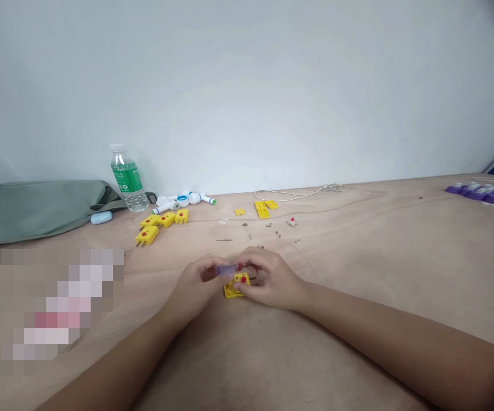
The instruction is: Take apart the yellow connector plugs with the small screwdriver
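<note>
At the near centre of the worktop (pixel 358 257), the right hand (pixel 272 283) grips the yellow connector (pixel 234 287) and the left hand (pixel 198 283) pinches a purple tool (pixel 225 270); the connector appears light and rigid, best held by its flat sides.

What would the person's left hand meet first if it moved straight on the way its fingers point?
Probably the right hand, which grips the yellow block: the left hand points right, across the purple piece it pinches. Depth is unclear.
</note>
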{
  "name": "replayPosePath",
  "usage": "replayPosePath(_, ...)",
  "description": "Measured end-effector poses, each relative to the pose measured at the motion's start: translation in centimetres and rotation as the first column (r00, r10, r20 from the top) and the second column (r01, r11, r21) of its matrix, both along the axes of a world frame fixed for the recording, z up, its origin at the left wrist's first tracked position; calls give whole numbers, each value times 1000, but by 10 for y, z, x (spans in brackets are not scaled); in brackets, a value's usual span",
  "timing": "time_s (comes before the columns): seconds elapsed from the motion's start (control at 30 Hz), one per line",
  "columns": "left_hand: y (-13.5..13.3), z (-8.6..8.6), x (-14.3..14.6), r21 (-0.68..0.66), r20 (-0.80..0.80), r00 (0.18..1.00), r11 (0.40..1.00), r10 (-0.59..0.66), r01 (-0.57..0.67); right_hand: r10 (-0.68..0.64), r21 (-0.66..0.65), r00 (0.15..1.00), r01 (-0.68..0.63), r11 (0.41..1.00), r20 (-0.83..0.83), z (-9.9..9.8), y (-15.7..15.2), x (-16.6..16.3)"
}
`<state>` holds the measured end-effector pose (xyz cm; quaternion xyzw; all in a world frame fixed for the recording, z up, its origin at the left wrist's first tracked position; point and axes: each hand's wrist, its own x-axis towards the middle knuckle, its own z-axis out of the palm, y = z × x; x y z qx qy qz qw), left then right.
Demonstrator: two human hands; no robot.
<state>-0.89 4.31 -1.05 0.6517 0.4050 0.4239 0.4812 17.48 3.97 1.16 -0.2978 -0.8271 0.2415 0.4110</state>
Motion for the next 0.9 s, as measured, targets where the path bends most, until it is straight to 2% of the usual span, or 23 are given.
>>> replayPosePath(0.13, 1, -2, 0, -3, 23, 1000, 1000, -7, 7, -62, -63, 998, 60, 996, -24, -1, -3, -3)
replayPosePath(0.47, -3, 7, 0, -61, -6, 1000, 998, -21, 21, -92, -39, 993, 90, 995, -74, -6, 1, 1)
replayPosePath(0.57, -3, 8, 0, -73, 1, 999, 997, -41, 41, -116, -28, 993, 116, 993, -17, -3, 12, 8)
replayPosePath(0.63, -3, 8, 0, -55, -27, 1000, 998, -14, 12, -206, 59, 978, 204, 977, 44, 2, 25, 19)
replayPosePath(0.67, -2, 8, 0, -39, -49, 999, 999, 13, -14, -293, 126, 954, 283, 951, 66, 4, 33, 26)
replayPosePath(0.77, -1, 7, -1, 2, -107, 991, 997, 76, -76, -454, 197, 888, 434, 879, 70, 5, 59, 54)
replayPosePath(0.9, -2, 9, -1, 13, -151, 985, 996, 87, -86, -538, 221, 826, 500, 837, 167, -5, 81, 80)
